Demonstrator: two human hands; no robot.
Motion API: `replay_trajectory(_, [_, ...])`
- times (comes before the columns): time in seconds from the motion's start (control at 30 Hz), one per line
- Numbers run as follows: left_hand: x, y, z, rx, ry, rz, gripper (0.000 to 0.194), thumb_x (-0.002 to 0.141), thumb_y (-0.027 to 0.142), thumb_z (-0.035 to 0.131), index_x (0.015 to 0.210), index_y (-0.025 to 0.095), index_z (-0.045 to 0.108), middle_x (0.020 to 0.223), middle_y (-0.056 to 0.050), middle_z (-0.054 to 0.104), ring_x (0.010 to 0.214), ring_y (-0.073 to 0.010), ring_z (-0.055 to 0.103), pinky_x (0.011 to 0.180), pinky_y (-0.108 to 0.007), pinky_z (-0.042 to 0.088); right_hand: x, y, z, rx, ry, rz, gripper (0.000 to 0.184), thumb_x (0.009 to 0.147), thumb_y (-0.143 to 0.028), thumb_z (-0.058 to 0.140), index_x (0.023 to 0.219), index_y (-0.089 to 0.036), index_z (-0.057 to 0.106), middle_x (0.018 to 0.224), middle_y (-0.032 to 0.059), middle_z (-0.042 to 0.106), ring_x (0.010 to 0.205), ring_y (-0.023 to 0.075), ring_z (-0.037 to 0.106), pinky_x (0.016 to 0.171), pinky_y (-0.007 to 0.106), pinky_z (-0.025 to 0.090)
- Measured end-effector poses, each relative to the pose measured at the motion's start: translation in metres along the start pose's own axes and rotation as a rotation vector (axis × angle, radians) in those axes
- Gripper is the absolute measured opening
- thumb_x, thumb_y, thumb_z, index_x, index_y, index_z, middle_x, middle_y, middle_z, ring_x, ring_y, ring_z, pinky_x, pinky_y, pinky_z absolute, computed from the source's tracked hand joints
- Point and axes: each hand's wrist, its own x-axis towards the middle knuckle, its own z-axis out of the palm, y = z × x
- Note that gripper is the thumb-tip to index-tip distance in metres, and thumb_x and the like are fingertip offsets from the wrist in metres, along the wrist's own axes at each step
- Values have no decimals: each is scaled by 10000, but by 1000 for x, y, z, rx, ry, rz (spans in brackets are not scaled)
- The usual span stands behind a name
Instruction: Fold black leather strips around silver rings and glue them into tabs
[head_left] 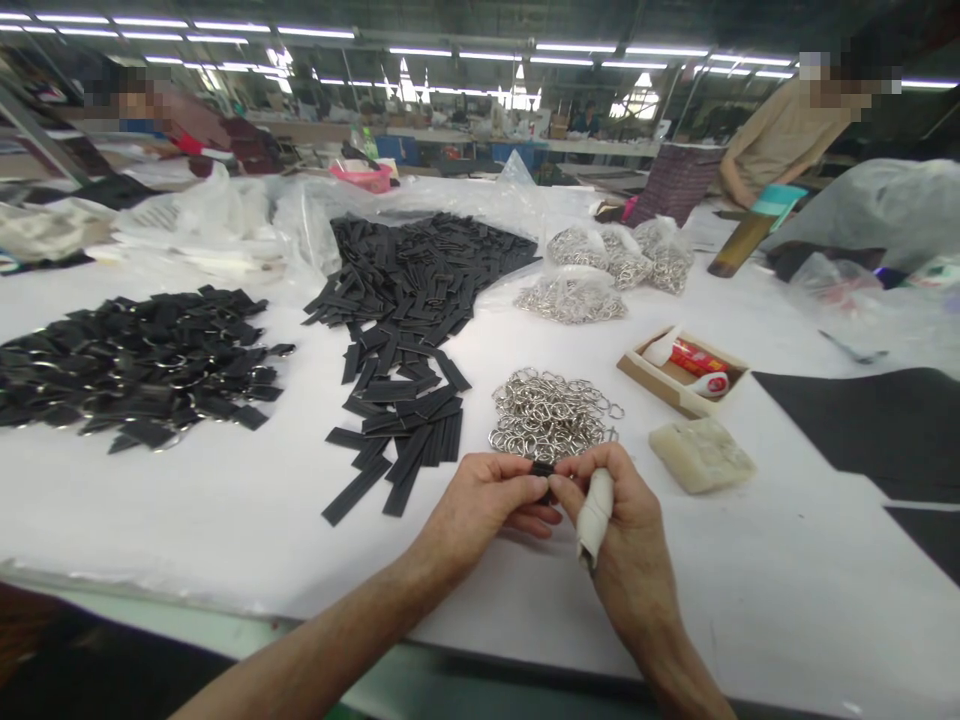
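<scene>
My left hand [487, 500] is closed, pinching a small black strip [541, 468] between thumb and forefinger. From the other side, the fingertips of my right hand [634, 530] grip the same strip, which looks folded and is mostly covered by my fingers. A tool with a white-wrapped handle [595, 520] is also tucked in my right hand; its working end cannot be made out. Just beyond my fingers lies a pile of metal rings [551, 410]. Loose flat black strips [409, 405] lie to the left of the rings, spreading from a larger heap behind.
At the left is a pile of black loops with metal rings [150, 370]. Bags of rings [574, 295], a small box [637, 375] holding a red tube, a yellowish block [701, 455], a bottle [754, 232] and black sheets [862, 420] stand right. Two people work across the table.
</scene>
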Motion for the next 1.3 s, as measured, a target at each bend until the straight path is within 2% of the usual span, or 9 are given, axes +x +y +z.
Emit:
replay_trajectory(0.3, [0, 0, 1, -1, 18, -3, 134, 690, 243, 688, 652, 127, 631, 644, -50, 690, 582, -157, 658, 620, -282, 535, -1, 0, 3, -10, 6, 13, 121, 798, -277, 575, 766, -216, 475, 720, -14, 596, 574, 123, 509, 492, 226, 408])
replay_trajectory(0.5, [0, 1, 3, -25, 34, 5, 147, 676, 246, 699, 628, 138, 613, 627, -26, 674, 564, -147, 649, 623, -285, 533, 0, -4, 5, 42, 8, 5, 114, 795, -255, 570, 751, -219, 472, 679, -23, 576, 594, 131, 522, 506, 227, 420])
replay_trajectory(0.7, [1, 0, 0, -8, 22, 3, 137, 676, 244, 703, 648, 126, 638, 623, -45, 683, 591, -166, 663, 638, -293, 540, -1, -4, 1, 14, 13, -4, 118, 795, -285, 597, 774, -216, 503, 694, -18, 578, 615, 136, 536, 522, 232, 428])
replay_trajectory(0.8, [2, 1, 0, 16, 46, 2, 124, 677, 230, 694, 680, 108, 676, 658, -65, 700, 587, -154, 659, 612, -265, 538, -3, -3, -14, -14, 26, -51, 175, 788, -348, 630, 779, -216, 516, 703, -14, 582, 623, 136, 540, 532, 234, 431])
replay_trajectory(0.9, [2, 1, 0, 12, 46, -12, 115, 683, 217, 684, 670, 102, 688, 704, -71, 707, 576, -138, 654, 567, -230, 531, -4, -1, -40, -36, 54, -76, 239, 781, -425, 637, 775, -216, 520, 677, -12, 587, 614, 139, 534, 546, 242, 431])
replay_trajectory(1.0, [3, 1, -1, -9, 26, -21, 110, 702, 202, 670, 672, 100, 696, 712, -66, 705, 571, -126, 654, 550, -208, 529, -4, 5, -67, 28, 85, -85, 283, 832, -497, 532, 910, -225, 528, 681, 3, 627, 550, 138, 513, 523, 261, 420])
replay_trajectory(1.1, [5, 0, -2, -34, 11, -29, 97, 704, 182, 667, 682, 95, 701, 711, -64, 707, 567, -121, 654, 544, -198, 531, -4, 12, -88, -55, 135, -82, 389, 819, -549, 497, 1033, -226, 532, 646, -2, 606, 501, 131, 458, 492, 265, 393])
replay_trajectory(1.17, [6, 0, -2, -42, 2, -31, 93, 698, 177, 671, 676, 92, 702, 705, -64, 707, 565, -120, 656, 543, -195, 532, -5, 14, -94, -144, 215, -61, 399, 791, -555, 521, 1011, -223, 551, 638, -4, 574, 524, 136, 450, 494, 264, 387])
replay_trajectory(1.3, [7, 0, -2, -45, 3, -23, 101, 686, 186, 685, 673, 87, 702, 702, -67, 707, 567, -122, 658, 544, -195, 533, -8, 12, -95, -154, 503, 13, 325, 759, -518, 544, 855, -210, 577, 684, 11, 549, 629, 158, 496, 525, 260, 415])
